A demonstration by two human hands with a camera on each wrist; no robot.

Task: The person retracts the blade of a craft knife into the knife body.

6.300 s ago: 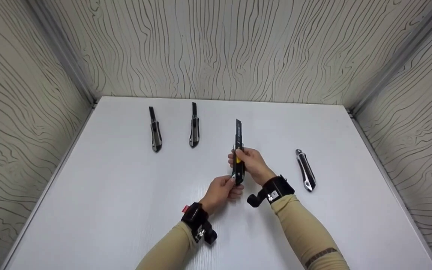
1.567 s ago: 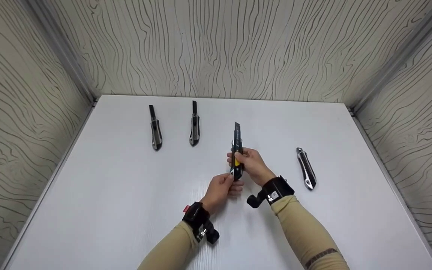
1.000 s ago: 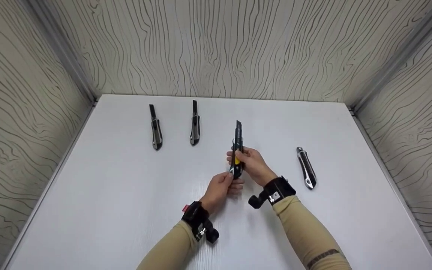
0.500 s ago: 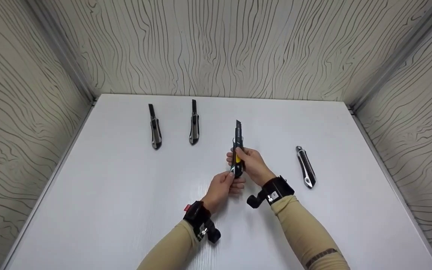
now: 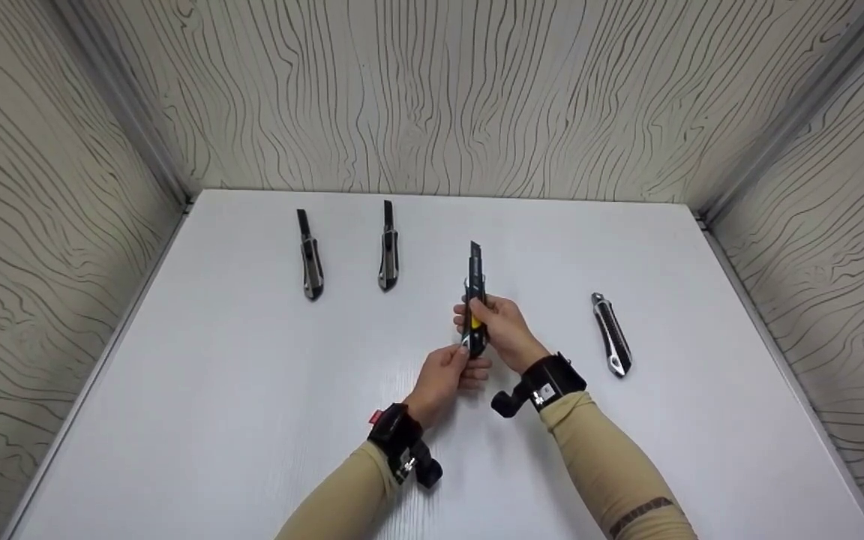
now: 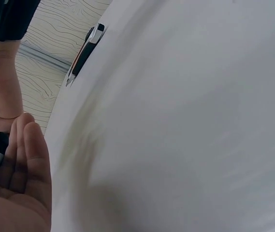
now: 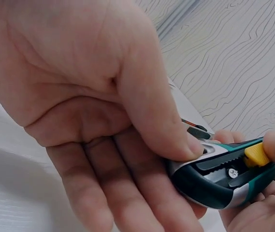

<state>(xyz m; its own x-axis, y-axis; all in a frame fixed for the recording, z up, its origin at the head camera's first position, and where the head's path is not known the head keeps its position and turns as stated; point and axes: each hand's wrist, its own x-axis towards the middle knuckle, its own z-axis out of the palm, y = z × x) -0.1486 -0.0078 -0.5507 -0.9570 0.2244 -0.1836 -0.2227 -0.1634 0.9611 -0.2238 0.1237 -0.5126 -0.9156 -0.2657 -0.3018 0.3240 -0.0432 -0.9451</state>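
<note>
In the head view my right hand (image 5: pixel 508 330) grips a dark green, black and silver utility knife (image 5: pixel 475 283) over the middle of the table, its blade (image 5: pixel 475 250) pointing away from me. The right thumb lies at the yellow slider (image 7: pixel 256 155) in the right wrist view. My left hand (image 5: pixel 438 381) pinches the knife's butt end between thumb and fingers. The left wrist view shows the left hand (image 6: pixel 21 174) around that end, with most of the knife hidden. Right of the hands lies another utility knife (image 5: pixel 612 335), its blade not showing.
Two utility knives lie at the back left, the outer one (image 5: pixel 312 266) and the inner one (image 5: pixel 389 259), both with dark blades out. The white table (image 5: pixel 214 390) is bounded by a patterned back wall (image 5: pixel 432 97) and side walls.
Compared with several seconds ago, the knife's visible length looks slightly shorter and it sits a little higher in view. Over the last second both hands keep their hold, barely shifting.
</note>
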